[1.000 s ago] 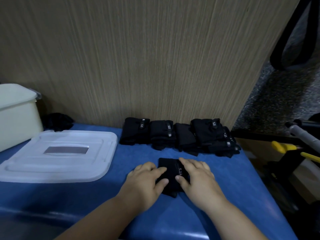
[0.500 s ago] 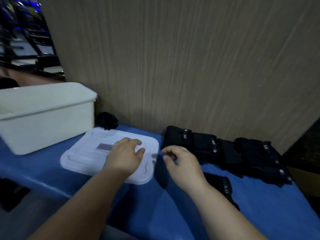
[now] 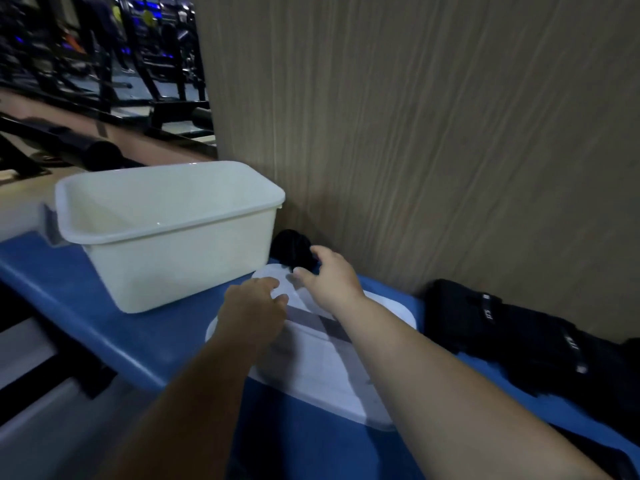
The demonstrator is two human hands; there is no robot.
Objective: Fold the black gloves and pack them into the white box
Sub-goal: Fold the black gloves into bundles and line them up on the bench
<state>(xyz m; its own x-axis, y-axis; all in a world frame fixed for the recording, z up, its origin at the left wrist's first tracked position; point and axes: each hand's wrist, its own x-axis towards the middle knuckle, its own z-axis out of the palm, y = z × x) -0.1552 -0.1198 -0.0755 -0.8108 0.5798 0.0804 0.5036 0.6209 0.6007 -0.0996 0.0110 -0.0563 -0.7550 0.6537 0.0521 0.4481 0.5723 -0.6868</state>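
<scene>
Black unfolded gloves [image 3: 293,249] lie just beyond the right hand [image 3: 330,277], its grip released mid-reach, left hand [image 3: 254,306] loosely curled, empty; next, pinch them.

On your counter [image 3: 166,344], the box [image 3: 173,237] sits left, its lid [image 3: 329,368] lies right of it, one glove [image 3: 292,249] behind the lid, and the folded gloves [image 3: 519,337] farther right.

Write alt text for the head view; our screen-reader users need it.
A person's right hand reaches toward a crumpled black glove by the wood-grain wall, the left hand over a flat white plastic lid. An open white plastic box sits left on the blue table; folded black gloves lie right.
</scene>
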